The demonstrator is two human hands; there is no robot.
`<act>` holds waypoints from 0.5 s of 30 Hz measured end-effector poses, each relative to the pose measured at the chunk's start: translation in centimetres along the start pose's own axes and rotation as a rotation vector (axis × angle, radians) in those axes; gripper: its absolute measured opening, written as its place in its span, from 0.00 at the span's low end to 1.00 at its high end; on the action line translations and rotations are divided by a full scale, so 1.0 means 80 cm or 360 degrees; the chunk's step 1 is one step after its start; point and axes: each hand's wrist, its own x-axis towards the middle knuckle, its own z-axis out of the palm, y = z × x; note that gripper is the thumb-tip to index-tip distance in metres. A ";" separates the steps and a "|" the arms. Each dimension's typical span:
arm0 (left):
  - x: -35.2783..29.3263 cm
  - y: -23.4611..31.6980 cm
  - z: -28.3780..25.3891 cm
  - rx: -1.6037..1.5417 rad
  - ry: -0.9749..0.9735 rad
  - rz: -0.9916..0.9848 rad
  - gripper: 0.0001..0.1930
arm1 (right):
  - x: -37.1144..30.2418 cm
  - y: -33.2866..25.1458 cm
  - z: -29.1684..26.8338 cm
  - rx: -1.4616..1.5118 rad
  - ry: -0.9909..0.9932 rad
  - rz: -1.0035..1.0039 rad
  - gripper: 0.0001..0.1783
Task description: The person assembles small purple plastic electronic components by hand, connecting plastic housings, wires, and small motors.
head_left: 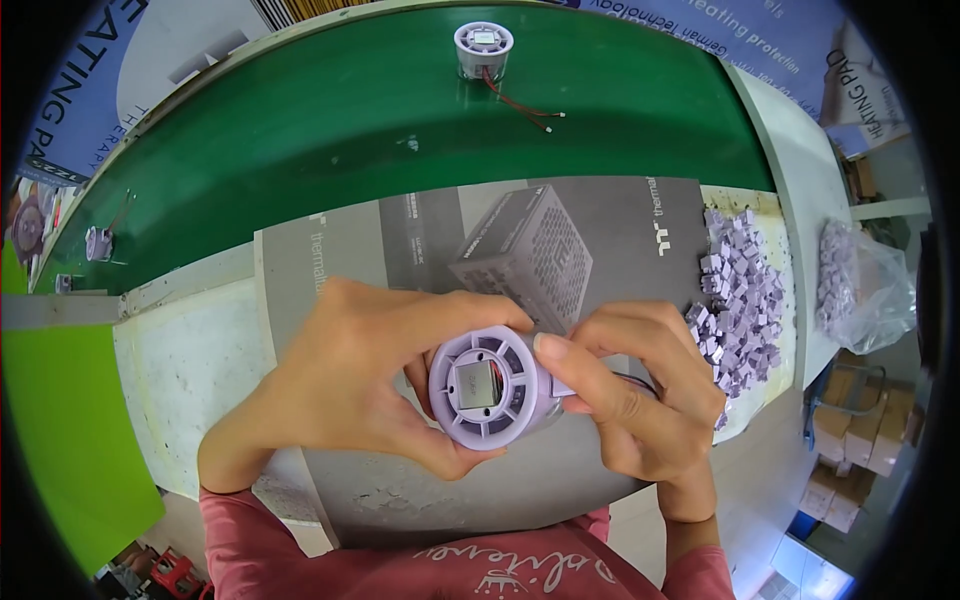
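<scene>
My left hand [375,375] is wrapped round a round lavender plastic housing [521,350], tilted so its spoked ring faces up. A square silvery plate [474,386] sits in the ring's middle, with a bit of red wire beside it. Between the thumb and fingers of my right hand [645,390] is a small lavender plastic piece [562,387], held against the housing's right side. Whether the piece is fixed to the housing I cannot tell. Dark thin wires [637,380] run behind the right fingers. The housing's lower body is mostly hidden.
Under my hands lies a grey printed cardboard sheet [400,500]. Many small lavender pieces [745,300] are heaped at its right, beside a transparent bag [875,290]. Across the green conveyor belt [300,130] stand a similar housing with wires [484,50] and another unit [98,243] far left.
</scene>
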 end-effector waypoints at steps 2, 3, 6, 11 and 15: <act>-0.001 -0.002 0.000 0.0132 0.0026 0.0111 0.31 | -0.002 0.000 -0.003 -0.0005 -0.0040 -0.0015 0.32; -0.002 -0.001 0.000 0.0268 0.0052 0.0216 0.31 | -0.002 0.000 -0.004 -0.0003 -0.0078 -0.0030 0.33; -0.002 0.001 0.000 0.0347 0.0117 0.0306 0.32 | 0.001 0.003 0.003 0.0003 0.0011 -0.0092 0.34; 0.006 -0.005 0.004 0.0346 0.0179 0.0217 0.32 | -0.001 0.025 0.021 0.0145 0.0139 -0.0053 0.34; 0.015 0.009 -0.005 0.0312 0.0262 -0.0130 0.33 | 0.009 0.033 0.011 0.0084 0.0046 -0.0046 0.35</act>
